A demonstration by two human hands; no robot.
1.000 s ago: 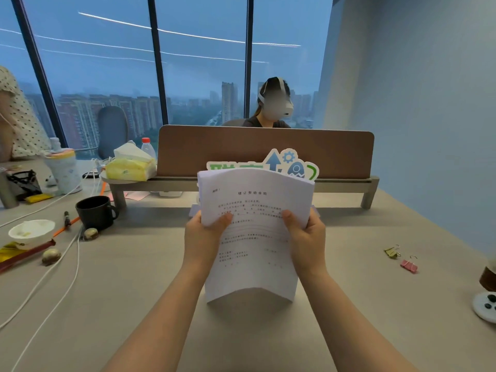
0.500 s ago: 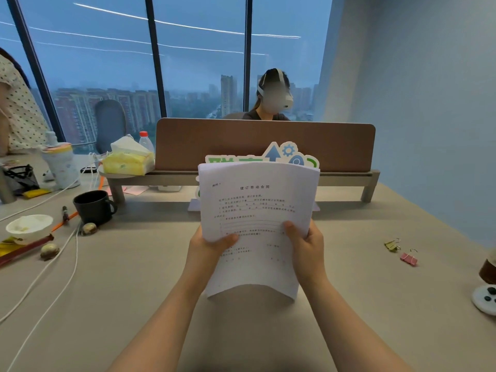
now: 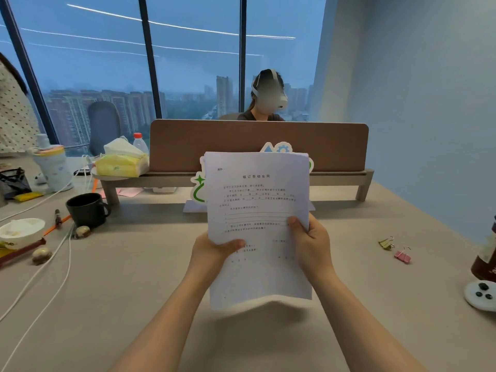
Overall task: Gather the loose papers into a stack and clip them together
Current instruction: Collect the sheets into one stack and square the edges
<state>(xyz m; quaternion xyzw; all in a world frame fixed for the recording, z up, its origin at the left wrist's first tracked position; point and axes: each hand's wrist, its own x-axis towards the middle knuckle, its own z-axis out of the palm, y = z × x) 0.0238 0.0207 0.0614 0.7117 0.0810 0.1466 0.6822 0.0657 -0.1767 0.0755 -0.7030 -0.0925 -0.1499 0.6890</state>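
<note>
Since the earlier frames the papers (image 3: 259, 210) have tipped more upright and slid a little to the right in view, and the left hand (image 3: 214, 253) now sits lower on the sheets than the right hand (image 3: 312, 245). Both hands grip the sheets at their side edges: each thumb is pressed on the printed front page and the fingers are curled behind, out of sight. Held this way the sheets stand almost upright above the desk (image 3: 134, 304), their bottom edge bowed and seemingly just clear of the surface, though whether it touches cannot be told. At the top left a second edge peeks out behind the front page, so the sheets are not yet square.

Judging by this, the step in hand is evening up the gathered pages; nothing is clipped so far. Next the bottom edge likely needs tapping on the desk until the edges line up. One hand must then hold the stack alone while the other reaches well to the right for a clip. Two lie there, near each other: an olive clip (image 3: 386, 243) and a pink clip (image 3: 402, 255).

Further out, a black mug (image 3: 86, 209) and white cables (image 3: 48, 285) lie to the left, and a brown divider (image 3: 188, 143) stands behind the sheets.
</note>
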